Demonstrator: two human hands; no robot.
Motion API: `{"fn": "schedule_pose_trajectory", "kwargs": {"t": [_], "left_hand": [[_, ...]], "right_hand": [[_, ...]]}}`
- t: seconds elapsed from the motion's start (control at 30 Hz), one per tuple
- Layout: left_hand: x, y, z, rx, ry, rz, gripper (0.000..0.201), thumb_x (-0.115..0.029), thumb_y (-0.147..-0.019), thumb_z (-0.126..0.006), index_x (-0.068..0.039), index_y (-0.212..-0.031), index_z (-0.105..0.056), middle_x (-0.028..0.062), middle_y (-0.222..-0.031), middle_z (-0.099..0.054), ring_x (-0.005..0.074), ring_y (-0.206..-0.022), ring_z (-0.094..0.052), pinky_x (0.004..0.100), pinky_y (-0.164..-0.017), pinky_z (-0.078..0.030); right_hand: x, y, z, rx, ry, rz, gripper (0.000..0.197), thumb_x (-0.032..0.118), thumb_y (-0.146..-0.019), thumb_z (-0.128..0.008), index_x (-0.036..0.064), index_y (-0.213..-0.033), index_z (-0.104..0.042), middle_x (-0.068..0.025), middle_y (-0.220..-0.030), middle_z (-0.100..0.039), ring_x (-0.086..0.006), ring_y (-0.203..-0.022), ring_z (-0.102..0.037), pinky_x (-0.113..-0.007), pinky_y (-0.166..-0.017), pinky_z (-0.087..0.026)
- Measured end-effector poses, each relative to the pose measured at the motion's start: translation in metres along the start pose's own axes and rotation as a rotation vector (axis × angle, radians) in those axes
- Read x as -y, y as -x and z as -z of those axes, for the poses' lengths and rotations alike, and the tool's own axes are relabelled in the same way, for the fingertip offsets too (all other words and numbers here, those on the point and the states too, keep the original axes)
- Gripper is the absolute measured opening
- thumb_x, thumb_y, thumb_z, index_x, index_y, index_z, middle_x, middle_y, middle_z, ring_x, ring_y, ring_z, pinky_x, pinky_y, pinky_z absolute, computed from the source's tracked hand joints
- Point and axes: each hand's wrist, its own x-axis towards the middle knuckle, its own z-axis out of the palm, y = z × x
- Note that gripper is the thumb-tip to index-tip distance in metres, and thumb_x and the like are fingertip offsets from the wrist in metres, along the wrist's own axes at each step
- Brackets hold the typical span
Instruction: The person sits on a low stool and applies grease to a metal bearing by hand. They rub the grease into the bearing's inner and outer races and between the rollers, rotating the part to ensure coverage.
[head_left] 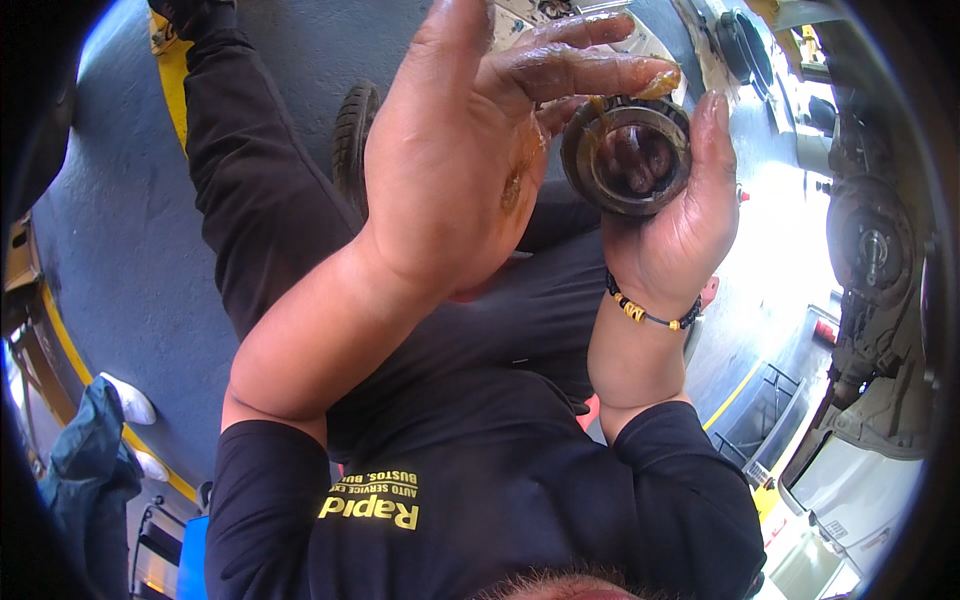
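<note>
In my right hand (685,225) is a round, dark metal wheel bearing (580,170), tilted so its ring faces up. My thumb lies along its right side, and fingers behind it show through the central hole. Amber grease coats parts of its rim. My left hand (470,150) is beside it with the palm turned toward the bearing and fingers stretched out over its upper edge. Grease clings to those fingers and a smear marks the palm. A fingertip with a lump of grease is at the bearing's top rim; whether it presses on it I cannot tell.
A tyre (352,140) stands on the blue-grey floor beyond my left forearm. To the right is a raised vehicle's wheel hub (872,250) and underbody. Another person's dark green trousers (95,480) and white shoes are at the lower left, beside a yellow floor line (65,335).
</note>
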Motion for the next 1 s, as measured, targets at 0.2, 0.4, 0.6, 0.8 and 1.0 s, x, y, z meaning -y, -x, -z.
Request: {"fn": "schedule_pose_trajectory", "kwargs": {"t": [0.2,0.4,0.6,0.8,1.0], "left_hand": [[0.007,-0.002,0.007,0.013,-0.186,-0.055,0.100,-0.068,-0.099,0.000,0.000,-0.123,-0.069,0.0160,-0.154,-0.038,0.0321,-0.144,-0.032,0.0452,-0.120,-0.019],[0.007,-0.002,0.008,0.068,-0.517,-0.146,0.099,-0.067,-0.100,0.001,-0.001,-0.124,-0.069,0.0146,-0.156,-0.036,0.0315,-0.145,-0.031,0.0453,-0.120,-0.018],[0.005,-0.023,0.023,0.147,-1.135,-0.790,0.066,-0.058,-0.095,-0.038,-0.004,-0.108,-0.074,0.0250,-0.136,-0.049,0.0368,-0.121,-0.046,0.0468,-0.101,-0.032],[0.004,-0.029,0.025,0.141,-1.185,-1.093,0.061,-0.059,-0.086,-0.065,0.000,-0.093,-0.078,0.0316,-0.126,-0.055,0.0388,-0.103,-0.057,0.0433,-0.089,-0.041],[0.009,-0.035,0.030,0.055,-1.505,-1.052,0.091,-0.075,-0.087,-0.031,0.003,-0.107,-0.072,0.0287,-0.139,-0.048,0.0352,-0.123,-0.049,0.0452,-0.107,-0.033]], "right_hand": [[-0.002,-0.005,0.015,-0.132,0.093,-0.048,0.039,0.037,-0.102,-0.056,0.0013,-0.118,-0.061,-0.0102,-0.095,-0.072,-0.0170,-0.079,-0.071,-0.028,-0.071,-0.057],[0.002,-0.007,0.003,-0.281,0.012,-0.074,0.039,0.037,-0.101,-0.057,0.0011,-0.115,-0.063,-0.0101,-0.093,-0.072,-0.0170,-0.075,-0.070,-0.028,-0.068,-0.057],[0.009,-0.003,0.018,-0.114,0.021,-0.085,0.038,0.034,-0.102,-0.056,0.0000,-0.116,-0.063,-0.0112,-0.096,-0.072,-0.0200,-0.080,-0.071,-0.031,-0.071,-0.058],[0.009,0.001,0.027,-0.035,0.162,0.072,0.040,0.030,-0.101,-0.060,-0.0022,-0.124,-0.061,-0.0129,-0.104,-0.069,-0.0209,-0.089,-0.070,-0.034,-0.078,-0.059],[0.002,0.005,0.047,0.129,0.560,0.409,0.046,0.029,-0.098,-0.065,-0.0024,-0.132,-0.058,-0.0140,-0.110,-0.067,-0.0210,-0.097,-0.069,-0.038,-0.083,-0.060]]}}
